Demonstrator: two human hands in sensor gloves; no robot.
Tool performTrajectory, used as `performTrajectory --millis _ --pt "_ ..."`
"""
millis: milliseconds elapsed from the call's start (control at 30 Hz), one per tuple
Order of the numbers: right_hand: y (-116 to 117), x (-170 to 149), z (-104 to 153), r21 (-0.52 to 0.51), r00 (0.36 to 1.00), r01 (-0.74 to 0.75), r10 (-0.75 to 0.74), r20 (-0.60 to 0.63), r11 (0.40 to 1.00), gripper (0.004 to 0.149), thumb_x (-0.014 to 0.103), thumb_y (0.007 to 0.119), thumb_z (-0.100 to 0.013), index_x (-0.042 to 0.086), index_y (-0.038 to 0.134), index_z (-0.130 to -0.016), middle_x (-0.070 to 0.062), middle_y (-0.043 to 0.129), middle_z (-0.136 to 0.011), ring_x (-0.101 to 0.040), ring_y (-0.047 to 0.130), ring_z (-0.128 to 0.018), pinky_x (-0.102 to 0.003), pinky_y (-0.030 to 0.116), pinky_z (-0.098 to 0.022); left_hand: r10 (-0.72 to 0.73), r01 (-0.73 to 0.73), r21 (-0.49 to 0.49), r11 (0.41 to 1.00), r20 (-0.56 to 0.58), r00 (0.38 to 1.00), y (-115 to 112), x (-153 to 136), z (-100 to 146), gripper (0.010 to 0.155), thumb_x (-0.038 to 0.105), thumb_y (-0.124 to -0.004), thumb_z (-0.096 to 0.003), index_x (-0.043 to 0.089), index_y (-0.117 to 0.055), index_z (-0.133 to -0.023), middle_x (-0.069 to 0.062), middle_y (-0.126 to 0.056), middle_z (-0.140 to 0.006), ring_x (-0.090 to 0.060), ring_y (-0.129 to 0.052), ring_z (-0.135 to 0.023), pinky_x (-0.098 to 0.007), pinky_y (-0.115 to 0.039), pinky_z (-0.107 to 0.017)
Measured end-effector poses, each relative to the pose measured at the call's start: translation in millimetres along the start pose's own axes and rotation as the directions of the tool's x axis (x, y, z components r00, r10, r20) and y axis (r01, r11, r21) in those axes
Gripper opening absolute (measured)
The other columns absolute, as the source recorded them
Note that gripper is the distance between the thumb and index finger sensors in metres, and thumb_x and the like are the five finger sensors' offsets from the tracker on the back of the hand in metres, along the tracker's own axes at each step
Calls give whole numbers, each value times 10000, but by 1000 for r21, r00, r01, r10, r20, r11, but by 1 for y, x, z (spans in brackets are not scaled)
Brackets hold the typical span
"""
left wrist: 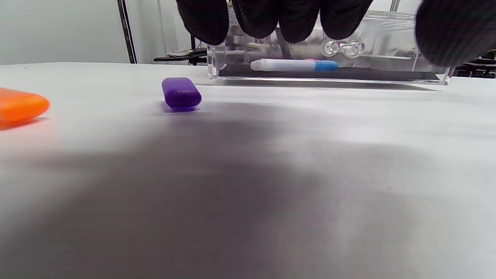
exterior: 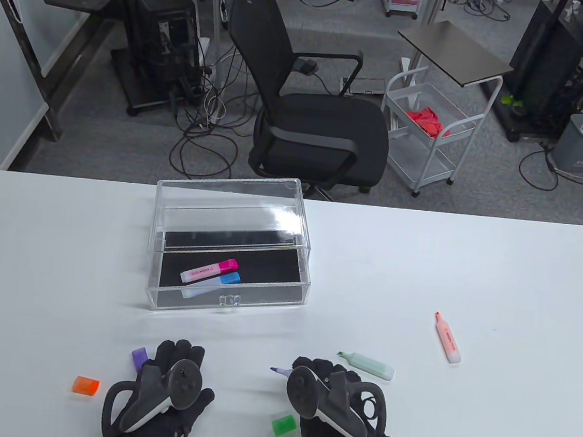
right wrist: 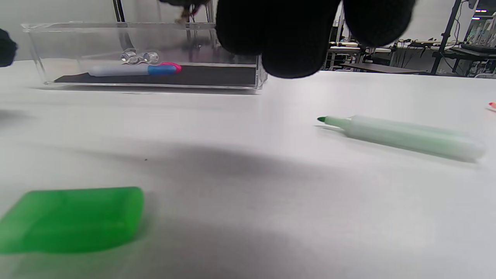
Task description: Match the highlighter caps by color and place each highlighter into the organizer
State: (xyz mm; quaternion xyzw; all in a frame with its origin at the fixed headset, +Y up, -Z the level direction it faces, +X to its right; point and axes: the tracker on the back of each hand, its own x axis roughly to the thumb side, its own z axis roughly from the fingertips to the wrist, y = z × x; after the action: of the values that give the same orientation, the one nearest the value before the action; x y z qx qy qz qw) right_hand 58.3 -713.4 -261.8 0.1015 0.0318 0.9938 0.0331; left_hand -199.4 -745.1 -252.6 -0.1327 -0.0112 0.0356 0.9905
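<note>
The white worktop (exterior: 474, 258) carries everything. Toward its far middle stands a clear plastic organizer (exterior: 230, 243) with a black floor; inside it lie a pink-capped highlighter (exterior: 210, 271) and a blue-capped highlighter (exterior: 210, 284), side by side and touching.

At the near edge, the left hand (exterior: 161, 392) hovers just above the surface, its fingers (left wrist: 267, 19) loosely extended and grasping nothing. The right hand (exterior: 334, 405) is curled round a purple highlighter (exterior: 280, 371), of which only the uncapped tip shows, pointing left past the fingers.

A green highlighter (exterior: 368, 365) lies uncapped just beyond the right hand, tip to the left. An orange highlighter (exterior: 448, 338), also uncapped, lies well apart to the right, with its tip pointing away.

Three loose caps sit on the surface. The green cap (exterior: 284, 425) is just beside the right hand, on its left. The orange cap (exterior: 86, 385) lies left of the left hand. The purple cap (exterior: 139, 357) lies just beside the left hand's fingertips, on their left; whether they touch is unclear.
</note>
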Motion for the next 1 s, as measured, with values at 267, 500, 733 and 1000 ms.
performTrajectory --millis 267,500,733,1000 --pt "9 -7 3 -18 996 91 -91 17 996 495 307 682 -441 305 503 -903 -11 739 -823 -283 838 -753 -601 635 -613 7 -7 -2 1000 -16 1000 1 -3 0 829 723 -610 -426 406 -267 -1110 120 -239 -1196 -245 -278 -1189 -490 -431 -839" --pt "11 -21 7 -7 983 185 -185 16 983 495 306 693 -442 301 529 -909 -22 745 -820 -290 837 -754 -603 633 -610 90 -90 18 996 -32 995 14 -17 4 835 704 -663 -436 396 -283 -1113 109 -293 -1198 -263 -361 -1188 -485 -480 -835" --pt "6 -25 9 -26 973 232 -231 20 972 497 305 700 -441 295 541 -912 -29 750 -822 -295 840 -756 -606 635 -609 32 -29 32 999 -114 993 45 -41 -5 661 476 -685 -497 403 -419 -1098 93 -485 -1172 -303 -741 -1083 -474 -675 -777" --pt "9 -24 8 4 970 244 -244 17 970 499 306 702 -443 293 544 -916 -33 748 -828 -298 838 -761 -607 634 -609 -175 149 -143 978 -190 966 43 -52 -35 666 376 -751 -491 465 -448 -1078 133 -476 -1171 -254 -729 -1104 -450 -673 -791"
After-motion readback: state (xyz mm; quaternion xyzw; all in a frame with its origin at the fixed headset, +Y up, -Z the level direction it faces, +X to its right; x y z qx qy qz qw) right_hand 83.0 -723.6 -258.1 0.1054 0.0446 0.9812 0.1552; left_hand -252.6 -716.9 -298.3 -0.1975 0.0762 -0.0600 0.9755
